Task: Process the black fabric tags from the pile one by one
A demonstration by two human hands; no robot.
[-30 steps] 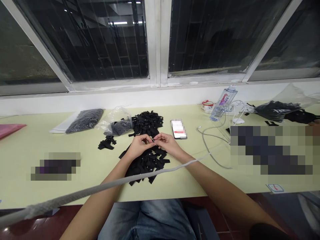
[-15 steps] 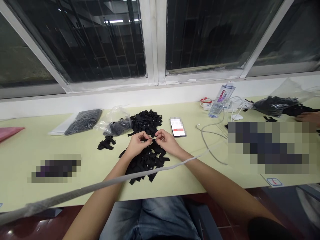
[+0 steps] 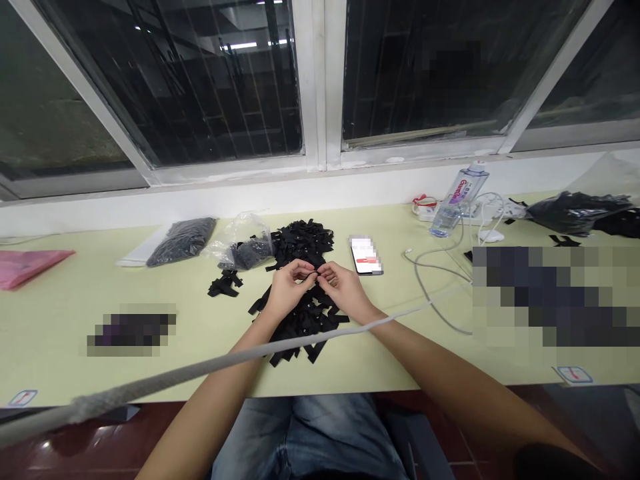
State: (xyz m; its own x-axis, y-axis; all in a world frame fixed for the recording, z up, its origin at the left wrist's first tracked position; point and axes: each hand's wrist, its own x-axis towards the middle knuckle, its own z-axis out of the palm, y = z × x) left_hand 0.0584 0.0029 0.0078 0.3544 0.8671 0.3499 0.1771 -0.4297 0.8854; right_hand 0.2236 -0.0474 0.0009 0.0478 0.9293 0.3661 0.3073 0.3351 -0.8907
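Dark windows [image 3: 220, 87] in white frames fill the bkgd, a few lights showing in the glass; low white wall [image 3: 215, 203] below. Pale yellow tbl [image 3: 200, 357] spans the full width, reddish tiled floor [image 3: 113, 443] under it. Grey cord [image 3: 260, 352] cuts diag. across the view, in front of both forearms. Clear plastic bag [image 3: 575, 208] far R, blk stuff inside, exact contents unclear. Near pile [image 3: 303, 327] of blk fabric pcs sits below the hands, far pile [image 3: 305, 239] just behind. Flat bag [image 3: 184, 241] back L, packed w/ dark pcs, beside a white sheet [image 3: 137, 253]. Crumpled clear bag [image 3: 246, 231] next to far pile, blk pcs in bottom. L hand [image 3: 290, 290] & R hand [image 3: 346, 290] face each other, fingers curled, thumb & fingertips of each pinched tight on a small blk piece, held btwn them over the piles. Tilted clear bottle [image 3: 459, 199] back R, white cap on; fill lvl unclear. Phone [image 3: 366, 257] flat, R of far pile, screen lit. Blk piece [image 3: 315, 272] itself is tiny, mostly hidden by fingertips.
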